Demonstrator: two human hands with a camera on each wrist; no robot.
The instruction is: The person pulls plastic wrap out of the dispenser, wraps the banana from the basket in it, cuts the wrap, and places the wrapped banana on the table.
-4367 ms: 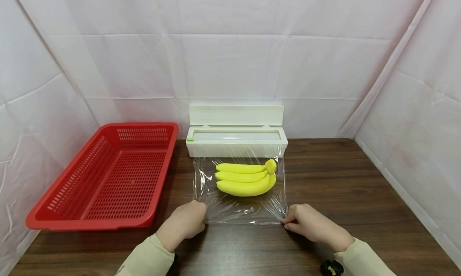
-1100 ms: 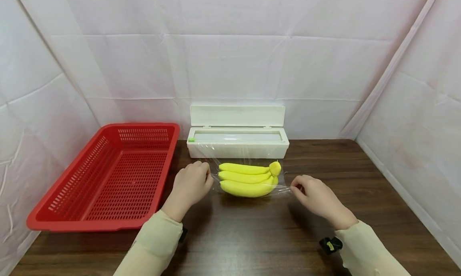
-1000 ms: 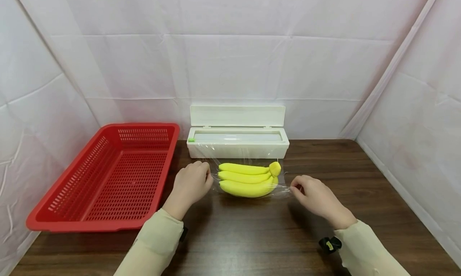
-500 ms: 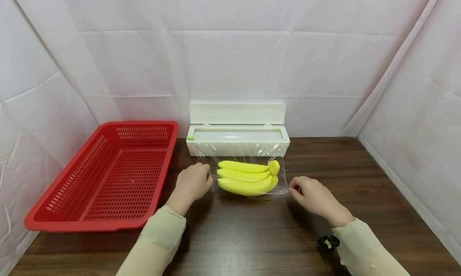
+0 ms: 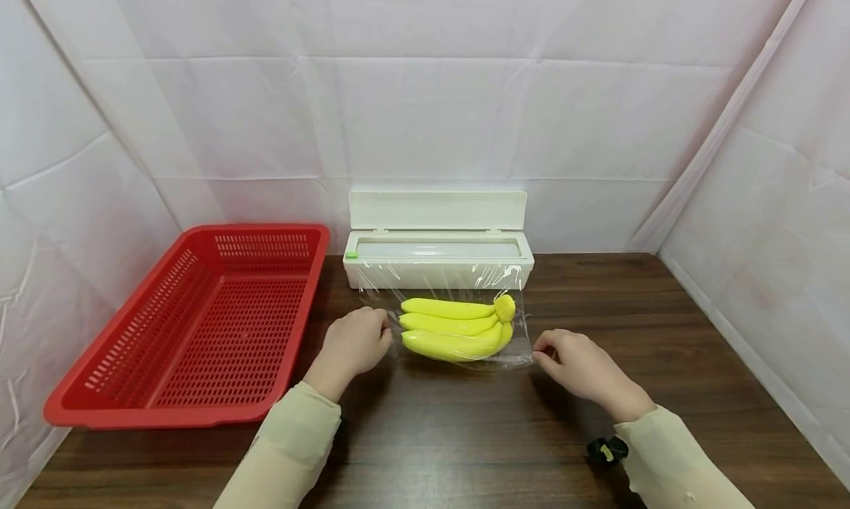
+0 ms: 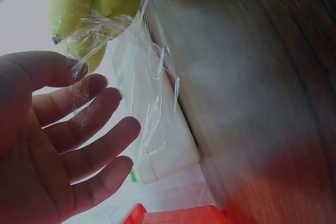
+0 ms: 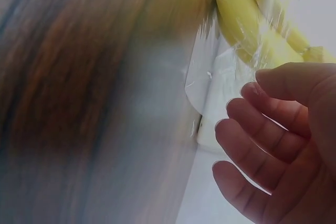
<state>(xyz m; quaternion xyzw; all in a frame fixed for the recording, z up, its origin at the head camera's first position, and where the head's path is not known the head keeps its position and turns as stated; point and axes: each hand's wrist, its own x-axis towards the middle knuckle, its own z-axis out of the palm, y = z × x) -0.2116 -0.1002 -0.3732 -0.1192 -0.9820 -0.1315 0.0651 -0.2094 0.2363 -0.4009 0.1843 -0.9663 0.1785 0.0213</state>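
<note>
A bunch of yellow bananas [image 5: 451, 344] lies in front of a white cling film dispenser box [image 5: 438, 248], stems to the right. Clear cling film [image 5: 511, 360] runs from the box to the bananas and over their near side. My left hand [image 5: 355, 343] pinches one corner of the film between thumb and forefinger, left of the bananas. At the right, my right hand [image 5: 579, 363] pinches the other corner the same way. In the left wrist view the film hangs wrinkled from the left fingertips [image 6: 79, 72]; the other fingers are loosely spread.
At the left stands a red slotted plastic basket [image 5: 295, 347]. The box's lid [image 5: 438, 210] is raised, and a green slider [image 5: 352, 255] sits at its left end. White cloth walls [image 5: 425, 118] enclose the dark wooden table [image 5: 438, 450] at the back and sides.
From the table in front of the bananas, both hands have moved back toward the box, bringing the film's near edge over the bananas. Within the last second they have lowered slightly.
</note>
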